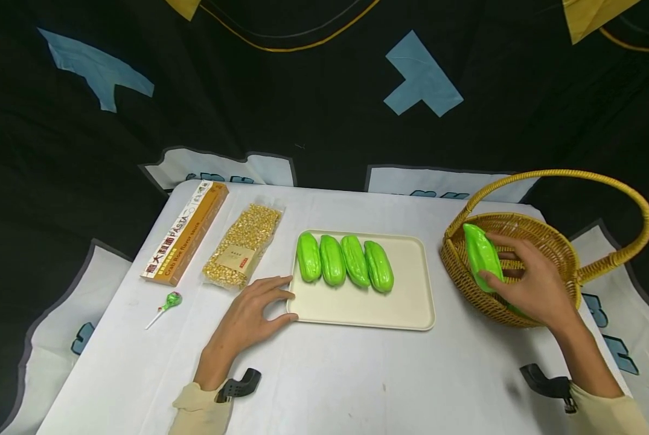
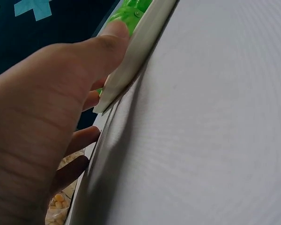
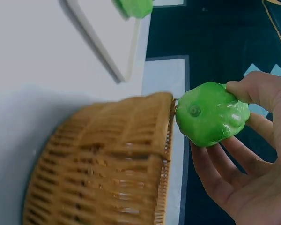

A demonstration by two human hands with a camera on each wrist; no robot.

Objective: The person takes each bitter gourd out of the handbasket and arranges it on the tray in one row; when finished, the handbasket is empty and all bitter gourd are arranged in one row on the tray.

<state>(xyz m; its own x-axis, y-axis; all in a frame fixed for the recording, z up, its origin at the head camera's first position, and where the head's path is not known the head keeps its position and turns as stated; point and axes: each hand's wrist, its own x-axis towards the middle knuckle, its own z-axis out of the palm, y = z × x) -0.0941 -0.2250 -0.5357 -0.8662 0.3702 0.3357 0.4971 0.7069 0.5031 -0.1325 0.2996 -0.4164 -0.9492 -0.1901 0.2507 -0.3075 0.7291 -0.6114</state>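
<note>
My right hand holds a shiny green bitter melon between thumb and fingers, over the left part of a wicker basket. In the right wrist view, the melon's lobed end appears beside the basket rim. Something green shows low in the basket, mostly hidden by the hand. My left hand rests at the left edge of a cream tray, fingers spread and fingertips touching its rim. Several similar bitter melons lie side by side on the tray.
Left of the tray lie a bag of yellow corn kernels, a pasta box and a green-wrapped lollipop. A tall arched handle rises over the basket. White cloth covers the table; a dark curtain hangs behind.
</note>
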